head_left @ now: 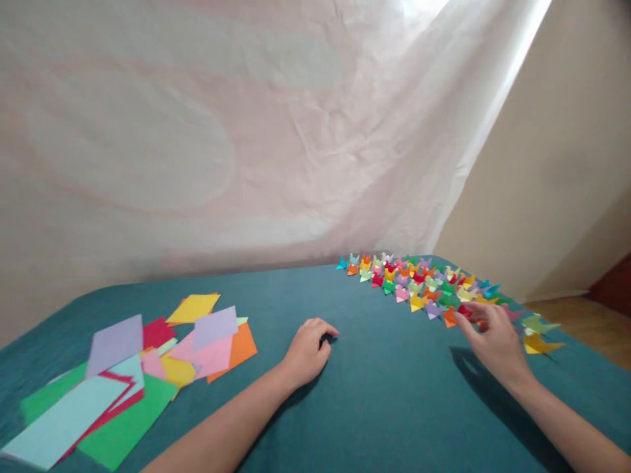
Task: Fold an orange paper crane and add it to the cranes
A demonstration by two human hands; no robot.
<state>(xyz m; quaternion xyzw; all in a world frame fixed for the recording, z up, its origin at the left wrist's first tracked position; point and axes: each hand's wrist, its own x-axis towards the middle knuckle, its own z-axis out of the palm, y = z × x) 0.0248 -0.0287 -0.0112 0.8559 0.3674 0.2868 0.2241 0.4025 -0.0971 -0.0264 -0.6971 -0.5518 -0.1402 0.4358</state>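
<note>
My right hand [493,335] is at the near right end of the rows of folded paper birds. Its thumb and fingers close around a red origami bird [465,311], partly hidden by the fingers. Just beside the thumb stands an orange bird [449,318], with a purple bird [434,310] to its left. Beyond the wrist, a yellow bird [541,344] stands near the table's right edge. My left hand [309,348] rests on the table's middle, loosely curved and holding nothing, with thumb and forefinger apart.
Loose sheets of coloured paper overlap at the left, among them a green sheet [133,417], a pale blue sheet [69,420] and an orange sheet [244,351]. A dark teal cloth [384,407] covers the table. Behind it hangs a pale curtain [276,144].
</note>
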